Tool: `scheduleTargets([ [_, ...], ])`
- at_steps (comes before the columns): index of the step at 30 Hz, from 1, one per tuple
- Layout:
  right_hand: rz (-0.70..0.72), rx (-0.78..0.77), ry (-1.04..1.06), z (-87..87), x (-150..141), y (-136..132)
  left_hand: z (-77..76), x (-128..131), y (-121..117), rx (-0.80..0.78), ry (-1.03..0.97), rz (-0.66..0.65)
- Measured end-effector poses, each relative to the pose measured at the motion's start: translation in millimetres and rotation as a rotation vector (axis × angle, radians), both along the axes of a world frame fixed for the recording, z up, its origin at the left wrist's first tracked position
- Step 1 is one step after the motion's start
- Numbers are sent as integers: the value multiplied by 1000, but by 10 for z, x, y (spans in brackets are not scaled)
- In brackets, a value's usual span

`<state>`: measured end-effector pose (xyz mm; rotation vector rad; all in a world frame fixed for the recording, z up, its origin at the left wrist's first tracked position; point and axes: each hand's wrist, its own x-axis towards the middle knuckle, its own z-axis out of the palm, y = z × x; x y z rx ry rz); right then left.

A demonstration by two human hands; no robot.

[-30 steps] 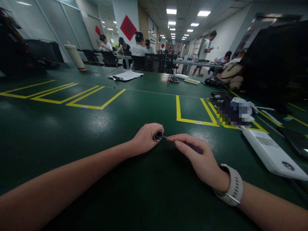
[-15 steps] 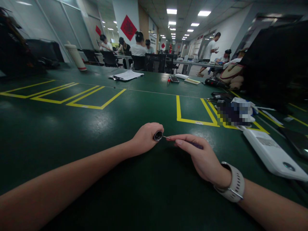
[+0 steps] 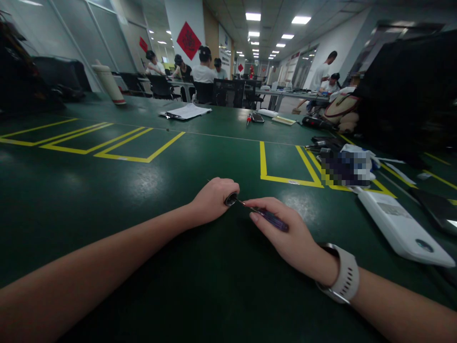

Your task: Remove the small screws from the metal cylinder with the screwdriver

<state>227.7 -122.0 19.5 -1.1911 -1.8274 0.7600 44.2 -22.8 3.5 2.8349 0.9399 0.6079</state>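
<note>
My left hand (image 3: 214, 199) is closed around a short hollow tube with a shiny rim (image 3: 231, 199); its open end faces me and the rest is hidden in the fist. My right hand (image 3: 282, 224) grips a screwdriver with a see-through purple handle (image 3: 273, 220), its thumb and fingers along the handle. The thin metal shaft points left into the mouth of the tube. How deep it reaches is hidden. A thin sliver pokes out past the far side of my left hand, and I cannot tell what it belongs to. Both hands are just above the green table (image 3: 160, 276).
Yellow tape outlines (image 3: 121, 158) mark the table. On the right lie a white power bank-like device (image 3: 403, 226) and a partly blurred pile (image 3: 346, 164). Farther back are papers on a clipboard (image 3: 187, 111), a phone (image 3: 257, 117) and a cup (image 3: 110, 85). People sit beyond.
My right hand has turned and tilted, so more of the purple handle shows. The shaft still points at the tube, and my left hand has shifted slightly left and up in view.
</note>
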Motion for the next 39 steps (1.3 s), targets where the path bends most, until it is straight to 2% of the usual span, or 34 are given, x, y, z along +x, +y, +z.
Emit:
scheduleTargets([
  [4, 48, 108, -33, -27, -8, 6, 1, 9, -35, 29, 44, -12],
  [6, 62, 104, -8, -33, 1, 20, -1, 7, -43, 22, 43, -26],
  [10, 52, -121, 135, -22, 33, 53, -14, -13, -35, -7, -3, -43],
  [13, 56, -326, 341, -15, 37, 83, -13, -23, -27, -32, -32, -39],
  [17, 62, -459, 560, -29, 25, 114, -8, -19, -22, -52, -35, -35],
  [20, 51, -405, 503, -28, 31, 106, -12, -14, -21, -60, -45, -29],
  [24, -15, -159, 174, 30, 31, 50, -21, -12, -16, -62, -63, 22],
  [28, 0, -37, 65, 77, 9, 10, -30, -12, -8, -52, -70, 8],
  [32, 16, -116, 107, 45, 9, 37, -24, -12, -19, -56, -74, -46],
  [39, 80, -406, 525, -52, 73, 137, -11, -15, -33, -82, -51, -66],
])
